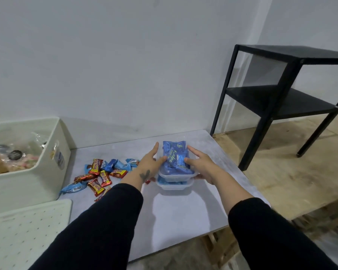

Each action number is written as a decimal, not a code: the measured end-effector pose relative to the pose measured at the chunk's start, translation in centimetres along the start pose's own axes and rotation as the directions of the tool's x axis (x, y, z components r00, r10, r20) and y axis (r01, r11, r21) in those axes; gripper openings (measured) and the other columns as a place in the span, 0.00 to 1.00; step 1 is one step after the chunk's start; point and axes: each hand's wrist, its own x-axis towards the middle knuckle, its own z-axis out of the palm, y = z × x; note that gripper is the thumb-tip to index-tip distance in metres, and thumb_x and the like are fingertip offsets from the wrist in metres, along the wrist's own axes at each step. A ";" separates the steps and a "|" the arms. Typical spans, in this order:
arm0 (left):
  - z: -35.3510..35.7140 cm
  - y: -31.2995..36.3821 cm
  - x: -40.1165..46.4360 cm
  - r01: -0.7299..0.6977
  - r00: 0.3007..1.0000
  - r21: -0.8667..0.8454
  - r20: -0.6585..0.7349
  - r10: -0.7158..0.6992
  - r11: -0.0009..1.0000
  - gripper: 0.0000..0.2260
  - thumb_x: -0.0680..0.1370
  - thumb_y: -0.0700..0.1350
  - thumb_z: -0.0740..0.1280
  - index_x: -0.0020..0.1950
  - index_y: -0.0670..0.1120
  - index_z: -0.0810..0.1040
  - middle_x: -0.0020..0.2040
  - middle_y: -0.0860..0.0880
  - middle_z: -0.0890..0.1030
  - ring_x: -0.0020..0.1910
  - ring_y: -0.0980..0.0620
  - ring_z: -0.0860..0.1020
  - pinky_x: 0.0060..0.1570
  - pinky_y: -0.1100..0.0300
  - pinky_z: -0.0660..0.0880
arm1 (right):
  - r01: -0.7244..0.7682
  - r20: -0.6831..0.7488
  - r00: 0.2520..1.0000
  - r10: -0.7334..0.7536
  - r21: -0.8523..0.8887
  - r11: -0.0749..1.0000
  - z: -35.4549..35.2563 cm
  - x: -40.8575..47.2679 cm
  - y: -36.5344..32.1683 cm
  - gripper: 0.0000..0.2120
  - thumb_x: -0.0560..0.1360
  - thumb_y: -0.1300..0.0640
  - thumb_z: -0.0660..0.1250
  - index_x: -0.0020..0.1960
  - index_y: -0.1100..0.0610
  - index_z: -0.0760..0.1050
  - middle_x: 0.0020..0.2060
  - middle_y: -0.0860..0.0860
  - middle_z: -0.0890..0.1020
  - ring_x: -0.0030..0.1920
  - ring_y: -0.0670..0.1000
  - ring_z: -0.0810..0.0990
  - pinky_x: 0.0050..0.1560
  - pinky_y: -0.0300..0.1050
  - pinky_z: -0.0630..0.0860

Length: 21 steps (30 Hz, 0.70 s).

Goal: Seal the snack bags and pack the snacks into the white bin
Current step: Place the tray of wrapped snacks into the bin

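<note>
Two clear plastic containers [175, 177] sit stacked on the grey board, the top one filled with blue snack packets [175, 157]. My left hand [150, 162] rests against the top container's left side, thumb on the packets. My right hand [200, 164] presses against its right side, thumb on the packets too. Both hands grip the top container between them. A pile of loose red and blue wrapped snacks [101, 176] lies to the left. The white bin [47, 162] stands at far left with bagged snacks inside.
The bin's white perforated lid [23, 232] lies at the lower left. A black metal shelf [285, 98] stands at the right on the wooden floor. The grey board [183, 215] ends in an edge at the right and front.
</note>
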 end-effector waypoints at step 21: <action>-38.1 -1.2 -8.3 -0.131 0.934 0.022 -0.333 0.131 0.991 0.29 0.80 0.49 0.63 0.76 0.61 0.52 0.66 0.45 0.76 0.51 0.47 0.79 0.37 0.54 0.79 | 0.340 0.273 0.905 -0.327 0.000 0.941 32.2 -3.0 -20.8 0.32 0.76 0.59 0.66 0.74 0.43 0.59 0.61 0.52 0.77 0.51 0.51 0.80 0.51 0.48 0.80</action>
